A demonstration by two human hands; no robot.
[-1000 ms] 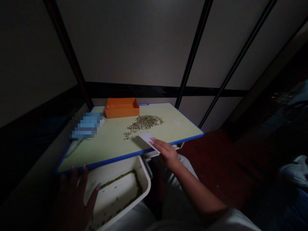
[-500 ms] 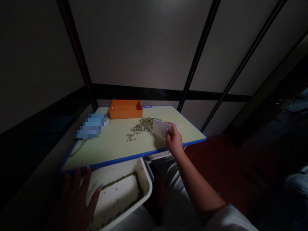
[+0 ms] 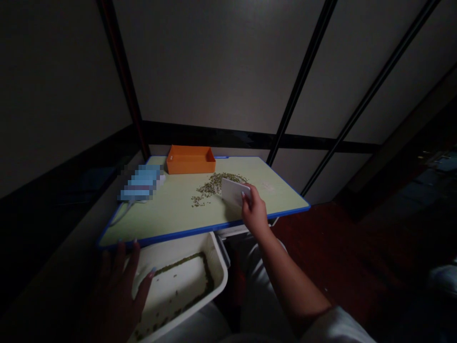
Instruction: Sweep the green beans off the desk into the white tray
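Observation:
A pile of small green beans [image 3: 213, 186] lies scattered on a pale green tabletop [image 3: 171, 214] with a blue rim. My right hand [image 3: 254, 212] grips a white card [image 3: 232, 192] standing on edge at the right side of the beans. My left hand [image 3: 119, 290] holds the left rim of a white tray [image 3: 217, 267] below the table's front edge; fingers wrap over the rim. Several beans lie in the tray's bottom.
An orange box [image 3: 191, 159] stands at the table's back edge. A blurred blue object [image 3: 142, 182] with a cord lies at the left. Dark-framed wall panels rise behind the table. Dark red floor spreads to the right.
My right hand lifted the card from the table's front edge, carried it to the far right of the beans, and now has drawn it slightly left into the pile.

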